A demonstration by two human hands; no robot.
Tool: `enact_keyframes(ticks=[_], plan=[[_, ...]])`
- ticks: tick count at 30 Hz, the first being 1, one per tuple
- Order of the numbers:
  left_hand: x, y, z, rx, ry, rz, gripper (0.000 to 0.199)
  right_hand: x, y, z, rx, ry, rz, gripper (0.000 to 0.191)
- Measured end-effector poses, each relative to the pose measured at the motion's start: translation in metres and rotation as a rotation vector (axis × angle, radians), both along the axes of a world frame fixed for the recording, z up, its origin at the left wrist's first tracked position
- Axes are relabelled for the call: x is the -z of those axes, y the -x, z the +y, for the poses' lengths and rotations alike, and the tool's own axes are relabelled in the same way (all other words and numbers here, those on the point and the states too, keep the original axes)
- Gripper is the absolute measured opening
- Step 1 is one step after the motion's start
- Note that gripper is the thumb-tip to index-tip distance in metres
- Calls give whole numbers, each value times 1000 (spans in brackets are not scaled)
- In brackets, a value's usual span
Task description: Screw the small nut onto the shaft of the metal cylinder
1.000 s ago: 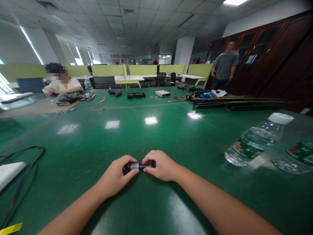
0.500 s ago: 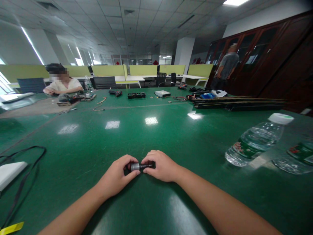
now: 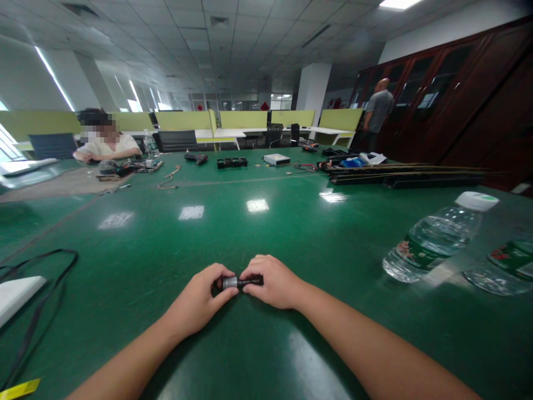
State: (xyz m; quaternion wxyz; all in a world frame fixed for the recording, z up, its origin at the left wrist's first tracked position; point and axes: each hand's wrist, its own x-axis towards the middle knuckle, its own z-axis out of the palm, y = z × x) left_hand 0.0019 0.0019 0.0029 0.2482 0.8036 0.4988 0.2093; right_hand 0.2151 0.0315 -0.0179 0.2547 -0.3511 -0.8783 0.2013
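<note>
Near the front middle of the green table [image 3: 250,233], a small cylindrical object [image 3: 230,283] with a silver-grey middle and dark ends lies sideways between both hands. My left hand [image 3: 202,297] is closed around its left, silver part with thumb and fingers. My right hand [image 3: 272,282] grips the thin dark right end, its fingers curled over it. The fingertips of the two hands are nearly touching. Parts of the object are hidden by the fingers, and what kind of thing it is cannot be made out.
Water bottles [image 3: 433,244] stand at the right. A white item [image 3: 19,297] and black strap [image 3: 62,251] lie left. Farther back are a drill [image 3: 195,159], a black part [image 3: 232,163], a white box [image 3: 276,160] and dark rails [image 3: 400,176]. One person sits back left; another stands right.
The standing person at the back right has moved a little to the left and turned. My hands and the object show almost no movement.
</note>
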Motion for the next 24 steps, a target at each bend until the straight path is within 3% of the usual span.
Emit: enact_keyframes(ticks=[24], plan=[[3, 2, 1, 2, -7, 4, 17, -1, -7, 2, -10, -16, 21, 12]])
